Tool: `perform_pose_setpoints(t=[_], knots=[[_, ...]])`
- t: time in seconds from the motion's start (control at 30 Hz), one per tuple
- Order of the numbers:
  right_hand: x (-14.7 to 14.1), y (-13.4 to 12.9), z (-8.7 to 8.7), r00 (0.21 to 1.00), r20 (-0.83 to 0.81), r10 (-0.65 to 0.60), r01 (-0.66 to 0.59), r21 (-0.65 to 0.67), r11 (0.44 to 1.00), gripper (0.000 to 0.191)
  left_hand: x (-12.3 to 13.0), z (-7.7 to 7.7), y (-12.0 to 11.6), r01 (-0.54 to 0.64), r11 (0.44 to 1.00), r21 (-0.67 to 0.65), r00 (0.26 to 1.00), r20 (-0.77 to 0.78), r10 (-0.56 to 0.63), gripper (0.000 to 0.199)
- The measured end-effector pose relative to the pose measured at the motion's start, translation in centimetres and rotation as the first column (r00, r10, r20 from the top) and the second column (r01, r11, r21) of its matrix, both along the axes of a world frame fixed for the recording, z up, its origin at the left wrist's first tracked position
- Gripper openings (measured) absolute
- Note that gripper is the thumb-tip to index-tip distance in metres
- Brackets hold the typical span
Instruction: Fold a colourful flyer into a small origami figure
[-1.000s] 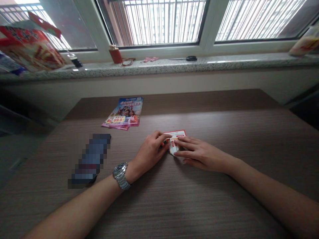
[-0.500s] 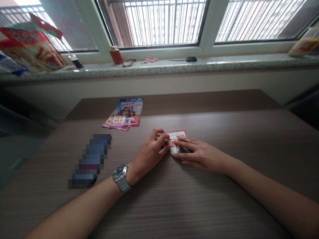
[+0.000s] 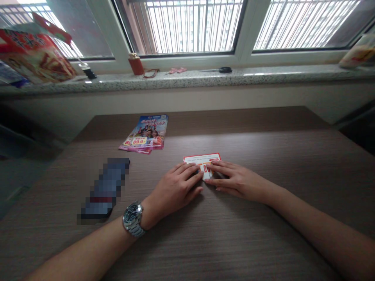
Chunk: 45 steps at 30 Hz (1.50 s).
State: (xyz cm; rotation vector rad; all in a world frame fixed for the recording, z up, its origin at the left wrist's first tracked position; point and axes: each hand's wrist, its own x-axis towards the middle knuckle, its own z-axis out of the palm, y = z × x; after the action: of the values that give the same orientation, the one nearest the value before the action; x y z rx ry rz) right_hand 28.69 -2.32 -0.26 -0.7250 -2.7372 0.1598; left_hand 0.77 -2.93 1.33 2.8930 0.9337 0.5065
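Observation:
A small folded leaflet (image 3: 202, 158), white with red edging and orange print, lies on the wooden table (image 3: 263, 136) in front of me. My left hand (image 3: 180, 183) rests on its left part, palm down and fingers stretched out. From the other side, my right hand (image 3: 234, 180) lies flat over the leaflet's right part, its fingers spread a little. Between the two sets of fingertips a strip of the printed paper shows. The rest of it is covered by my hands.
A stack of colourful flyers (image 3: 149, 132) lies behind and left of my hands. Nearer on the left is a blurred-out dark phone-like object (image 3: 104, 191). On the stone windowsill (image 3: 249, 76) sit scissors (image 3: 225, 70), a red-brown container (image 3: 136, 65) and a food bag (image 3: 35, 54).
My left hand has gone from curled fingers at the leaflet's left edge to lying flat on it, uncovering more of its upper edge. The right hand has barely moved.

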Motion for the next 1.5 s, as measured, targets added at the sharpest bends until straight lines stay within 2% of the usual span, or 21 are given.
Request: perform_pose_setpoints(t=[0.17, 0.43, 0.63, 0.93, 1.5], knots=[[0.2, 0.1, 0.1, 1.0, -0.026, -0.011, 0.01, -0.024, 1.0, 0.041, -0.2, -0.3, 0.0, 0.024, 0.996, -0.081, 0.999, -0.028, -0.026, 0.05], [-0.1, 0.5, 0.0, 0.987, -0.146, -0.071, 0.05, -0.144, 0.988, 0.048, -0.1, 0.0, -0.2, 0.022, 0.992, -0.127, 0.998, -0.051, -0.028, 0.058], [-0.3, 0.5, -0.3, 0.986, -0.107, -0.126, 0.115, -0.105, 0.988, 0.051, -0.1, -0.2, -0.3, 0.016, 0.99, -0.139, 0.999, -0.046, -0.023, 0.059], [0.0, 0.6, -0.9, 0.988, -0.103, -0.113, 0.102, -0.106, 0.989, 0.051, 0.1, -0.2, -0.6, -0.018, 0.99, -0.14, 0.996, -0.084, 0.006, 0.06], [0.0, 0.8, -0.9, 0.988, -0.114, -0.107, 0.093, -0.121, 0.988, 0.053, 0.1, 0.0, -0.2, -0.005, 0.99, -0.14, 0.996, -0.088, -0.008, 0.057]])
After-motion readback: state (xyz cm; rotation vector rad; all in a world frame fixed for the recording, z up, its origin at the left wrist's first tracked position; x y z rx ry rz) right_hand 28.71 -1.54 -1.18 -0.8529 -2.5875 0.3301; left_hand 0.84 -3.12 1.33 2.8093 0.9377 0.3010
